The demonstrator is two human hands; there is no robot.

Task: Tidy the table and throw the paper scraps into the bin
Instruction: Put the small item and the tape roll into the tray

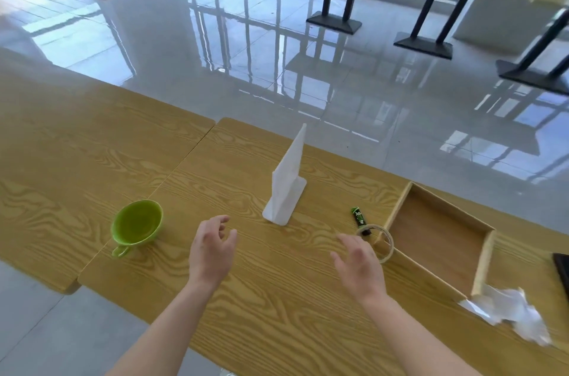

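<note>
Where tray [486, 255] ends, paper scraps [511, 311] white, crumpled.

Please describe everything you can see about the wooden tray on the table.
The wooden tray is a shallow, square box of light wood with low walls and a darker brown bottom. It is empty and lies flat at the right side of the table, turned at an angle to the table's edge. A roll of tape stands against its near left wall. Crumpled white paper lies at its near corner and seems to touch it. Neither hand touches it.
</note>
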